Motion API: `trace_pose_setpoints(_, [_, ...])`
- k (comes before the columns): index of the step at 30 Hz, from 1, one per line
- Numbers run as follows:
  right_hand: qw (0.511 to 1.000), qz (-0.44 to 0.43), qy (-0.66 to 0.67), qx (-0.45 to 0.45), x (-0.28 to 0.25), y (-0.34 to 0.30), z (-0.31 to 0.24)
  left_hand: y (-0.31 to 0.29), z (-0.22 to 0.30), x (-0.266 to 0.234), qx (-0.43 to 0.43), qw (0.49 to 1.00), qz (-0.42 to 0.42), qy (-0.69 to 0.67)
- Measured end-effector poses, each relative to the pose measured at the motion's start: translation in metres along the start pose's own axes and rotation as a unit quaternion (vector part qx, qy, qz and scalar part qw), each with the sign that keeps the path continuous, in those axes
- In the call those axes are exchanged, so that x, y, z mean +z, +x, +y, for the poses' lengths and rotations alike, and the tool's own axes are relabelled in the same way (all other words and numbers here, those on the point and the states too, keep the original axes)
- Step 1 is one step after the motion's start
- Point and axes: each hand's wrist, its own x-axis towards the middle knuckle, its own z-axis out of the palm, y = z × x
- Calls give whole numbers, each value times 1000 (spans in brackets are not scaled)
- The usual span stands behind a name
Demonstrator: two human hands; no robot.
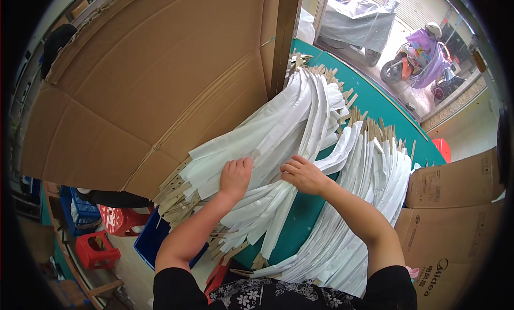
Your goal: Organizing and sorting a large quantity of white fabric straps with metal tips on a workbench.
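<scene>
Fingers of the left hand point(235, 177): bent and close together against the left heap of white strips point(286, 122); whether they pinch a strip I cannot tell.
Fingers of the right hand point(306, 177): curled in at the strips above the middle of the green worktop point(307, 219); their tips are partly hidden, so I cannot tell if they are clamped.
Left heap: lying aslant over the worktop's left part, flat tan ends point(174, 196) fanning out at the worktop's left side.
Right heap of white strips point(369, 170): on the worktop's right part, bending round toward its near edge.
Cardboard sheet point(160, 85): upright, to the worktop's left.
Carton point(455, 229): just right of the worktop.
Red stools point(119, 220): left of the worktop, near a blue crate point(83, 209).
Doorway view: motorbike point(395, 70) with purple cloth point(431, 66), beyond the worktop's far side.
</scene>
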Motion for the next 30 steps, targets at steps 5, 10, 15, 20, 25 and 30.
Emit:
trace_pose_setpoints(5, [1000, -4, 0, -2, 0, 3, 1, 27, -28, -2, -124, 975, 79, -169])
trace_pose_setpoints(10, [999, -36, 11, 9, -1, 5, 1, 46, -48, -25, -189, 954, -146, -184])
trace_pose_setpoints(15, [996, 79, -34, -7, 6, -7, 5, 44, -17, -51, -111, 965, -172, -161])
trace_pose_setpoints(20, [993, 75, -91, 6, -16, -3, 2, 5, 36, -38, -78, 940, -240, -230])
trace_pose_setpoints(25, [993, -86, -21, -74, -21, -6, 15, -11, 69, -25, -120, 890, -244, -367])
trace_pose_setpoints(30, [995, -30, -32, -95, 6, -50, -2, -39, 117, -4, -146, 830, -363, -398])
